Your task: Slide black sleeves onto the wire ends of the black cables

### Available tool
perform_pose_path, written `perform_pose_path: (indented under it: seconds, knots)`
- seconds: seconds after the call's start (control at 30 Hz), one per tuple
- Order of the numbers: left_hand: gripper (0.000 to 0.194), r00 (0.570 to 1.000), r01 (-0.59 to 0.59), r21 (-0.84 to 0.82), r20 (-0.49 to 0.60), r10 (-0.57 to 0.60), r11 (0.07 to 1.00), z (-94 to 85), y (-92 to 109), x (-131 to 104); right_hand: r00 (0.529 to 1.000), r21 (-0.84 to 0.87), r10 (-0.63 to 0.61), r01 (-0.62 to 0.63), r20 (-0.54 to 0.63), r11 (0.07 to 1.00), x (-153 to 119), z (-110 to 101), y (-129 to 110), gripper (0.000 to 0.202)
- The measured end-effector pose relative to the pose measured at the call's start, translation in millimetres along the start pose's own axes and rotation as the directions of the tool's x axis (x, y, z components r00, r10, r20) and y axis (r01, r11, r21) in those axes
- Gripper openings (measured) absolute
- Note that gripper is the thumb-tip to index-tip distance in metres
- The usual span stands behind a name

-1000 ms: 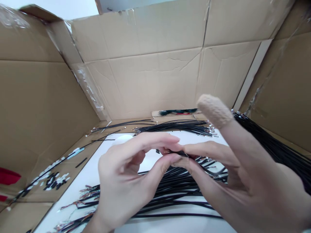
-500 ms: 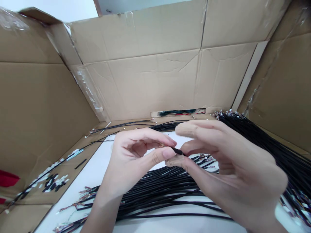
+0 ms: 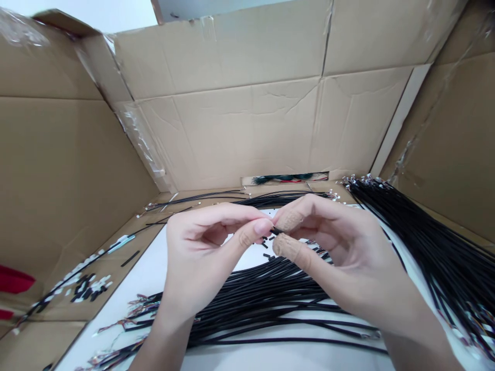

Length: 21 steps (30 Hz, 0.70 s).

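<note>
My left hand (image 3: 209, 252) is closed, with thumb and forefinger pinching the end of a black cable (image 3: 276, 231) where thin coloured wires come out. From the other side my right hand (image 3: 348, 252), its thumb and forefinger tips in tan coverings, grips the same cable just behind that end. Most of this cable is hidden by the fingers. Below the hands a bundle of black cables (image 3: 270, 293) lies across the white tabletop (image 3: 294, 355), loose wire ends at its left. Several short black tube pieces (image 3: 266, 256) lie scattered behind it.
Cardboard walls (image 3: 240, 118) stand at the back and both sides. A thick pile of black cables (image 3: 417, 232) with white connectors runs along the right. More cables (image 3: 270, 198) lie at the back. Small black and white pieces (image 3: 91, 288) sit on cardboard at left, near a red object (image 3: 15, 279).
My right hand's raised forefinger has come down to its thumb, closing on the black cable. Both hands have shifted slightly, and the short tube pieces now show between them.
</note>
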<state>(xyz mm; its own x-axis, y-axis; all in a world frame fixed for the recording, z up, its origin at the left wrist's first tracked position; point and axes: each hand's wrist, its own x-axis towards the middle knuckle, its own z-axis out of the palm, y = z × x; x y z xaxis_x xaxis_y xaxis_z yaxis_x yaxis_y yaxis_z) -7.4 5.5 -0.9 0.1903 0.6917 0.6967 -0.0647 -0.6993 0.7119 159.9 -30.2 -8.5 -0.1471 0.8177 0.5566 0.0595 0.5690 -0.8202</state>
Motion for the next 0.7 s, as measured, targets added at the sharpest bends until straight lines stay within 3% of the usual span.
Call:
perform_pose_path:
  seconds: [0.1, 0.2, 0.37, 0.5, 0.7]
  knots:
    - [0.02, 1.0, -0.006, 0.061, -0.024, 0.007, 0.998, 1.0, -1.0, -0.7, 0.992, 0.072, 0.085, -0.093, 0.097, 0.993, 3.9, -4.5, 1.4, 0.008]
    - [0.018, 1.0, -0.001, 0.093, -0.003, 0.002, 0.996, 1.1, -2.0, -1.2, 0.989, 0.18, 0.12, -0.133, 0.082, 0.975, 7.6, -4.3, 3.7, 0.017]
    - [0.016, 0.999, -0.006, 0.128, -0.032, 0.01, 0.992, 3.5, -0.9, -2.2, 0.997, 0.197, 0.071, -0.07, 0.001, 0.978, 10.1, -1.0, 8.6, 0.015]
    - [0.02, 0.998, 0.064, 0.093, -0.033, -0.061, 0.994, 6.0, 1.9, -2.9, 0.997, 0.202, 0.056, -0.044, -0.058, 0.978, 10.1, -1.1, 12.1, 0.021]
    - [0.023, 0.993, 0.108, 0.076, -0.054, -0.104, 0.991, 5.1, 3.0, -2.5, 0.998, 0.148, 0.029, -0.02, -0.059, 0.989, 10.7, 0.6, 12.5, 0.017]
